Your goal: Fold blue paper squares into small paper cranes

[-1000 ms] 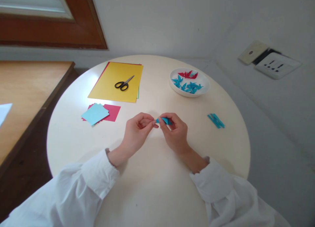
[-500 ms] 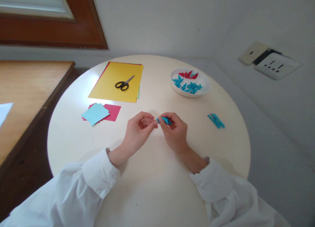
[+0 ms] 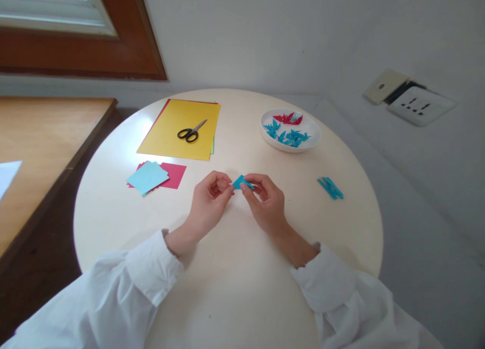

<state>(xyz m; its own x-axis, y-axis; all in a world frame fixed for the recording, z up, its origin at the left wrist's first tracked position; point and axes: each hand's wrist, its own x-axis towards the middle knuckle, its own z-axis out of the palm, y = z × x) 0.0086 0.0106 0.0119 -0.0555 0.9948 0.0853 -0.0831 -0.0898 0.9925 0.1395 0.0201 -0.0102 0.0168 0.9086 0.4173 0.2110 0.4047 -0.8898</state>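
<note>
A small folded piece of blue paper (image 3: 241,182) is pinched between both of my hands above the middle of the round cream table (image 3: 341,228). My left hand (image 3: 209,203) grips its left end with curled fingers. My right hand (image 3: 265,203) pinches its right side between thumb and forefinger. Both sleeves are white.
A yellow sheet (image 3: 178,129) with black scissors (image 3: 191,132) on it lies at the back left. Light blue (image 3: 147,177) and red (image 3: 175,173) paper squares sit left of my hands. A white dish (image 3: 310,142) holds several blue and red folded pieces. Blue folded strips (image 3: 331,188) lie at right. A wooden surface (image 3: 41,147) stands left.
Both hands shifted slightly left and the blue paper now shows more between the fingertips, tilted up. The camera view tipped down a little.
</note>
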